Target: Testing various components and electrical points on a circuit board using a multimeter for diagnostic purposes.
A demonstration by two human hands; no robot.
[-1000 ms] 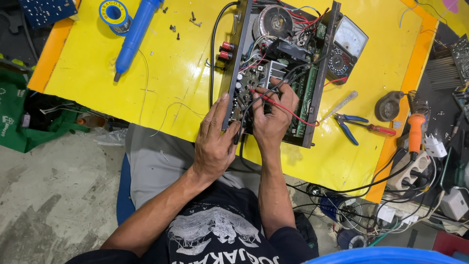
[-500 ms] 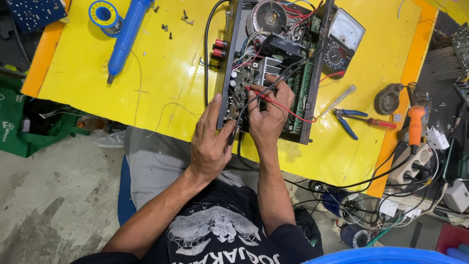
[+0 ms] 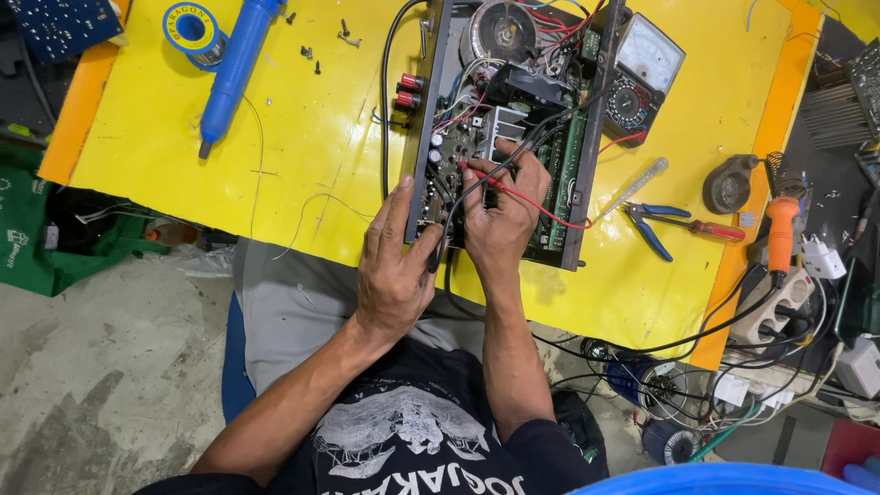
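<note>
Head view: pliers (image 3: 653, 225) and multimeter (image 3: 643, 77) beside open amplifier chassis (image 3: 513, 128).

A blue-and-yellow round label tops the solder spool (image 3: 192, 27); the multimeter (image 3: 644, 78) shows a pale dial face.

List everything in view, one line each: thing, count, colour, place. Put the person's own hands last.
open amplifier chassis: 1, black, table centre
analog multimeter: 1, black with pale dial, right of the chassis
red test lead: 1, red, across the circuit board
black test lead: 1, black, across the circuit board
desoldering pump: 1, blue, table left
solder spool: 1, blue, beside the pump
loose screws: several, dark, top of table
pliers: 1, blue handles, right of the chassis
screwdriver: 1, red handle, beside the pliers
soldering iron: 1, orange handle, right edge
power strip: 1, white, lower right
table: 1, yellow, orange edges
left hand: 1, on the near edge of the chassis
right hand: 1, holding the leads on the board
</note>
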